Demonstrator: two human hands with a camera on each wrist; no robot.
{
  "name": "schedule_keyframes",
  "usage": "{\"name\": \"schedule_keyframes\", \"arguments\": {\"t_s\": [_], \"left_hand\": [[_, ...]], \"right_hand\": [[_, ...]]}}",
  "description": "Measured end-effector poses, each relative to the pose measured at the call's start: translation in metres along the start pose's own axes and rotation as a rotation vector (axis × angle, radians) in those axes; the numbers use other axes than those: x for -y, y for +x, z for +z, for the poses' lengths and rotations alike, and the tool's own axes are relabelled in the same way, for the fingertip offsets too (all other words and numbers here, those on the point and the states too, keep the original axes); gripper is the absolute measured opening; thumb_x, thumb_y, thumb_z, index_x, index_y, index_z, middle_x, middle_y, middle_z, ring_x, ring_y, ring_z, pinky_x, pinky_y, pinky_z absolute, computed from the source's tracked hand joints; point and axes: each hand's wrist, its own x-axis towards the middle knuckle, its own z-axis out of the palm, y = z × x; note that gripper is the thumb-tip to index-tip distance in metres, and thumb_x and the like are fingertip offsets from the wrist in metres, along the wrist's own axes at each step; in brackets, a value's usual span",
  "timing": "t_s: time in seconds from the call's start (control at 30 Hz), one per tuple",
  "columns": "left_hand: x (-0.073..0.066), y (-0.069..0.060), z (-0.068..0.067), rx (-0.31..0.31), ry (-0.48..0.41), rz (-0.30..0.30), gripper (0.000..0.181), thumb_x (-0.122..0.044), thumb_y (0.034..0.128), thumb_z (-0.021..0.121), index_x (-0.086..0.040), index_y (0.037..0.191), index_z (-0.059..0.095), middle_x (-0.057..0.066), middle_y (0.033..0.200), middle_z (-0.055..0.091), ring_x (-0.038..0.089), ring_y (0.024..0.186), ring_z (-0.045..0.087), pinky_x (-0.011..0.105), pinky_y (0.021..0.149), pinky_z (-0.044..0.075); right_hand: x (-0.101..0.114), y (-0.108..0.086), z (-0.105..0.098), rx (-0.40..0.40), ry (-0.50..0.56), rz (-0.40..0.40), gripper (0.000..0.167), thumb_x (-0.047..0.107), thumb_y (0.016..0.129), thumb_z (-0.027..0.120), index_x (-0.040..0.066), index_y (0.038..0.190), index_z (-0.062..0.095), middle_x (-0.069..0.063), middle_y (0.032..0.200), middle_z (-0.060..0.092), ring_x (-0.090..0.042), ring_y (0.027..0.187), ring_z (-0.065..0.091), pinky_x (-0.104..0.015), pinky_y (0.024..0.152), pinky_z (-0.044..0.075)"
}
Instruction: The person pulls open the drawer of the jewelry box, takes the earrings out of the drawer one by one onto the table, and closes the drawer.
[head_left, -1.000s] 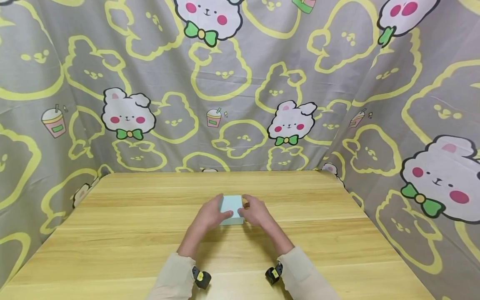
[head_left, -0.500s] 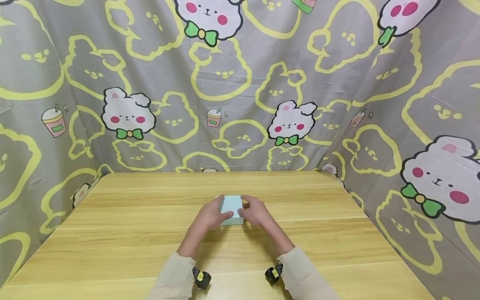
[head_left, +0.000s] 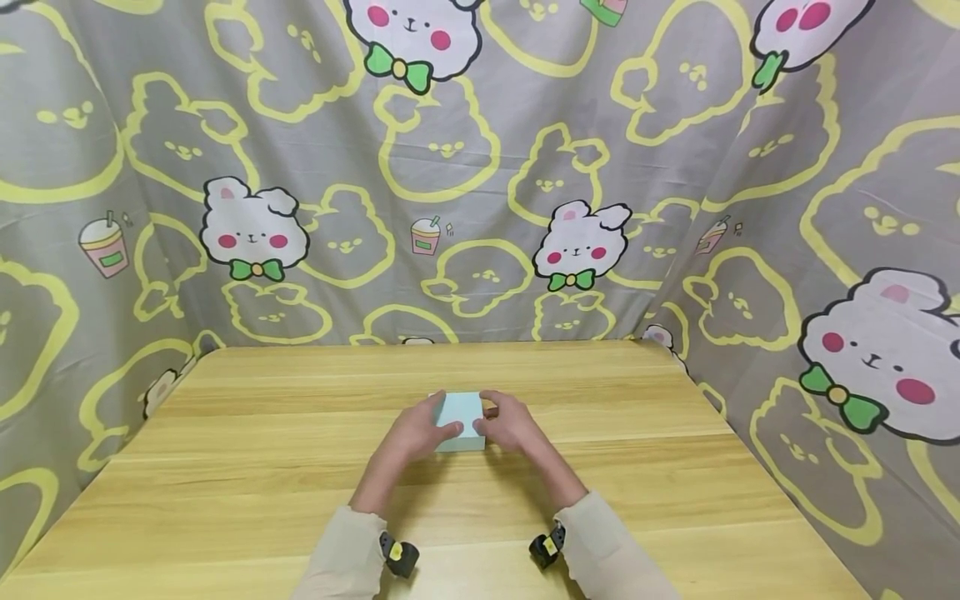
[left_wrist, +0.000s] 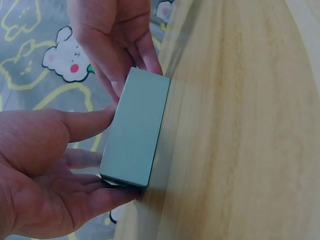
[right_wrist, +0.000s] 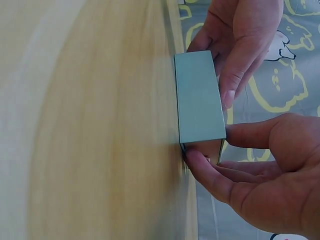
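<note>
A small pale blue-green box [head_left: 460,411] lies on the wooden table, between both hands. My left hand [head_left: 417,428] holds its left side, thumb on the top near the front edge and fingers at the far left corner. On the right side my right hand [head_left: 510,419] grips it likewise, thumb at the near edge and index finger at the far corner. The left wrist view shows the box's plain long face [left_wrist: 135,127] and a dark gap at the left end. In the right wrist view the right end looks brownish, partly covered by a fingertip. The box's far side is hidden.
The wooden table [head_left: 300,500] stretches out around the box on all sides. A grey curtain [head_left: 480,167] with cartoon rabbits hangs behind the table and along both sides. A small black camera is strapped to each wrist.
The head view has shifted very slightly. A thin pale edge now shows beyond the left fingertips at the box's far left corner. Both hands otherwise keep nearly the same hold.
</note>
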Motion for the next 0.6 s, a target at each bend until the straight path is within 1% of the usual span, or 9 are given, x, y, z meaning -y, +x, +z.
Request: {"name": "schedule_keyframes", "arguments": {"t_s": [0.27,0.4,0.6], "left_hand": [[0.0046,0.0015,-0.0013,-0.035,-0.002,0.017,0.068,-0.032,0.0958,0.071,-0.003,0.152,0.045,0.023,0.153,0.047,0.046,0.141,0.042,0.060,0.113,0.037],[0.0058,0.0018,-0.0015,-0.040,-0.008,0.007,0.067,-0.033,0.0942,0.073,-0.005,0.150,0.048,0.023,0.152,0.049,0.046,0.140,0.044,0.061,0.112,0.038],[0.0080,0.0027,-0.0013,-0.039,-0.003,-0.005,0.067,-0.034,0.0938,0.074,-0.007,0.150,0.049,0.022,0.153,0.049,0.045,0.141,0.043,0.061,0.112,0.038]], "right_hand": [[0.0019,-0.0005,0.0006,-0.010,-0.009,-0.004,0.059,0.013,0.092,0.070,-0.002,0.145,0.050,-0.028,0.126,0.067,-0.040,0.118,0.066,-0.048,0.091,0.057],[0.0023,-0.0008,0.0001,-0.004,0.015,0.012,0.058,0.013,0.092,0.071,-0.002,0.144,0.050,-0.028,0.126,0.067,-0.039,0.116,0.067,-0.046,0.089,0.059],[0.0008,-0.0007,-0.0007,0.002,0.053,0.024,0.057,0.013,0.092,0.071,-0.001,0.144,0.050,-0.029,0.127,0.066,-0.038,0.116,0.067,-0.045,0.090,0.058]]}}
